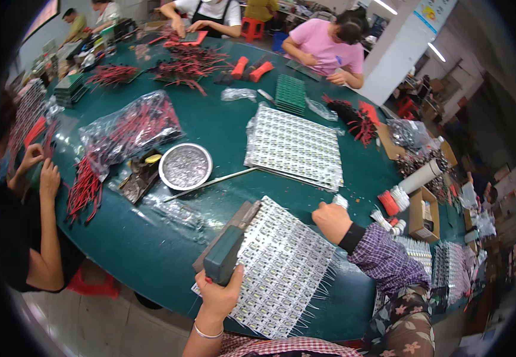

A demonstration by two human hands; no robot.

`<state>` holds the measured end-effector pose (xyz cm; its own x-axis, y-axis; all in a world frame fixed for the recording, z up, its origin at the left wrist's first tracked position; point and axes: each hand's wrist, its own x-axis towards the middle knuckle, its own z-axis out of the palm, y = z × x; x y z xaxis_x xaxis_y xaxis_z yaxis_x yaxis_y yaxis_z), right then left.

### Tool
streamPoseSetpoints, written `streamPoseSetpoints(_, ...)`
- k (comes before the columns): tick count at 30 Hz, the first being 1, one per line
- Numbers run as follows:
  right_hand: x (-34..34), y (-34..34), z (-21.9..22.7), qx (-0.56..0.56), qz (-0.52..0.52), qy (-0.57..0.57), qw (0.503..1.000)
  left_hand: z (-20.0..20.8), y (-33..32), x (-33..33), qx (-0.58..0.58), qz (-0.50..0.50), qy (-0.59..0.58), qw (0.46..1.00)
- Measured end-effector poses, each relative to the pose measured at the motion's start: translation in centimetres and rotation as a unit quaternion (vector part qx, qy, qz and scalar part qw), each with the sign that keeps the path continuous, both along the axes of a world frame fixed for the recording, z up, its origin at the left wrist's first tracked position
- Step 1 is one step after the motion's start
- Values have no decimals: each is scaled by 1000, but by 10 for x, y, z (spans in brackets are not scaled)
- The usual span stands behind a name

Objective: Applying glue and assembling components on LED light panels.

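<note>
My left hand (217,296) is closed around the near end of a dark green block-shaped tool (222,254), its thumb up beside the panel. The tool lies along the left edge of a white panel (285,268) of small circuit boards set in rows, next to a grey metal bar (246,217). Thin wires stick out from the panel's right edge. Beyond that panel's far right corner, my right hand (333,222) is curled into a fist. A small white piece (340,201) shows by its knuckles; whether the fingers hold anything is hidden.
Stacked white board panels (296,146) lie ahead, with a metal bowl (185,166) and a thin rod (210,183) to their left. A bag of red and black wires (133,128) sits farther left. An open cardboard box (424,215) stands right. Co-workers sit around the green table (133,256).
</note>
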<state>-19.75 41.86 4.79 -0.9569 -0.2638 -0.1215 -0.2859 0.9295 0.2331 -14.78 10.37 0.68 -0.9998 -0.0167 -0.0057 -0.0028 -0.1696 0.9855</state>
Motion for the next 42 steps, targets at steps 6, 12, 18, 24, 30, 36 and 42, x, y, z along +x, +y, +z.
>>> streamPoseSetpoints(6, -1, 6, -12, -2, 27, 9, 1000, -11, 2, -2, 5, 9, 0, 1000)
streamPoseSetpoints(12, -2, 6, -17, 40, -16, 47, 998, -7, 1, -1, -7, -12, -32, 999)
streamPoseSetpoints(18, -2, -25, 1, -146, -3, 144, 979, 0, -4, -1, 5, -20, -31, 999)
streamPoseSetpoints(24, -5, -85, -24, -408, -22, 233, 883, 9, -1, -3, -25, 22, 18, 999)
streamPoseSetpoints(30, -2, -101, -45, -431, -44, 264, 862, 28, -21, 3, -59, -9, -80, 995)
streamPoseSetpoints(36, 4, -104, -55, -403, -37, 263, 876, 31, -20, 3, -107, -11, -66, 992)
streamPoseSetpoints(42, 8, -104, -57, -385, -45, 249, 888, 28, -19, 3, -116, -26, -98, 988)
